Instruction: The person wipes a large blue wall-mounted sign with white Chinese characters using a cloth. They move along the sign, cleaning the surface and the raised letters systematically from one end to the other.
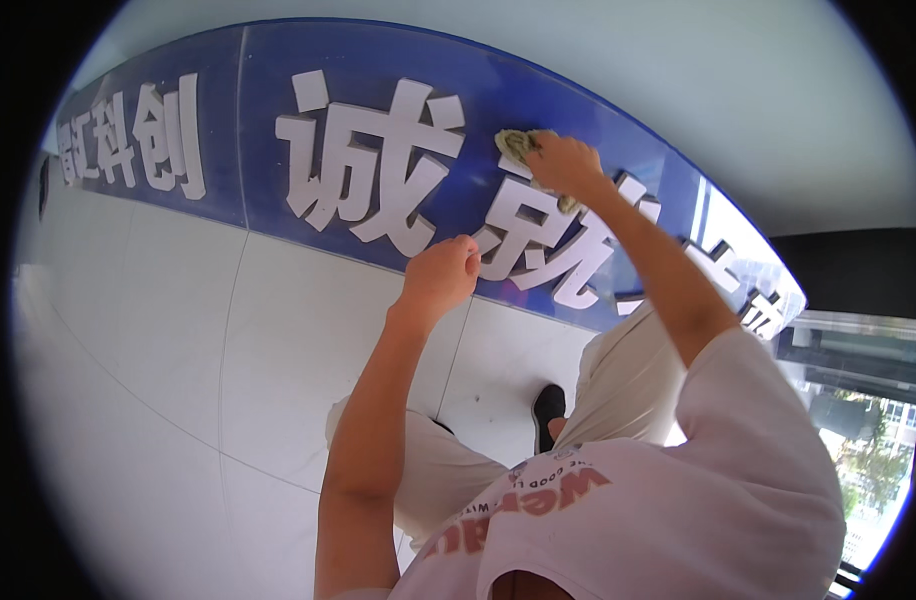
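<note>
A long blue panel (pixel 262 80) with raised white characters curves across the view. My right hand (pixel 570 166) is closed around a crumpled, yellowish-green cloth (pixel 516 146). The cloth lies against the panel at the top of a white raised character (pixel 523 225), and a bit of it shows below my palm. Lower and to the left, my left hand (pixel 443 270) is curled into a fist by the panel's bottom edge, between two characters. Nothing shows in the fist; its inner fingers are partly turned from view. Left of it stands another large white character (pixel 363 165).
Smaller white characters (pixel 168 135) sit at the panel's left end, past a vertical seam. Pale large-tiled floor (pixel 308 320) lies below, with my dark shoe (pixel 549 418) on it. A pale wall (pixel 738 110) rises beyond the panel; at right is a bright window (pixel 878 460).
</note>
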`<state>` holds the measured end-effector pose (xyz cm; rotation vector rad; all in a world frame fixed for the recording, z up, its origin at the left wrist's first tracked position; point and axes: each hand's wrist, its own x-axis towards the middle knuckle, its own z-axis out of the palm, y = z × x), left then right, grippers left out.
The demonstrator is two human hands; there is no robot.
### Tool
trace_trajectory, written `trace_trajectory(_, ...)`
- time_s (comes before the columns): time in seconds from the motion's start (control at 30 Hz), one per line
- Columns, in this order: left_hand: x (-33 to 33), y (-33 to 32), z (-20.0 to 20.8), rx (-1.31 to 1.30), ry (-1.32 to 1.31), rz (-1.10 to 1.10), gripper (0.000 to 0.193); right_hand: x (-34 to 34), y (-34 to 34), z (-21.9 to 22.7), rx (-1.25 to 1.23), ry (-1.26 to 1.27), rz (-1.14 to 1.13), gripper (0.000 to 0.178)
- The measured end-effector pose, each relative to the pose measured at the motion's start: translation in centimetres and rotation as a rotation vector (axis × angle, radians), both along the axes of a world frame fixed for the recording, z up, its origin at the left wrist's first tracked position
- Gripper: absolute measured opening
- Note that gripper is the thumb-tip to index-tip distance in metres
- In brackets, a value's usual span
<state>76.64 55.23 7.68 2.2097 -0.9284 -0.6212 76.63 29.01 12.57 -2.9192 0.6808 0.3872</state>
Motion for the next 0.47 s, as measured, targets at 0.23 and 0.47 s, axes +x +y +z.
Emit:
trace_trajectory(0.23, 2.1, -2.6, 0.3, 0.000, 0.519, 0.148, 0.046, -1.9, 0.3, -2.4, 0.015, -0.090, 0.063, 0.028)
trace_trajectory(0.47, 1.3, -6.8, -6.0, -0.377, 1.048, 0.423, 0.074, -9.3, 7.9, -4.6, 1.053, -0.089, 0.126, 0.086)
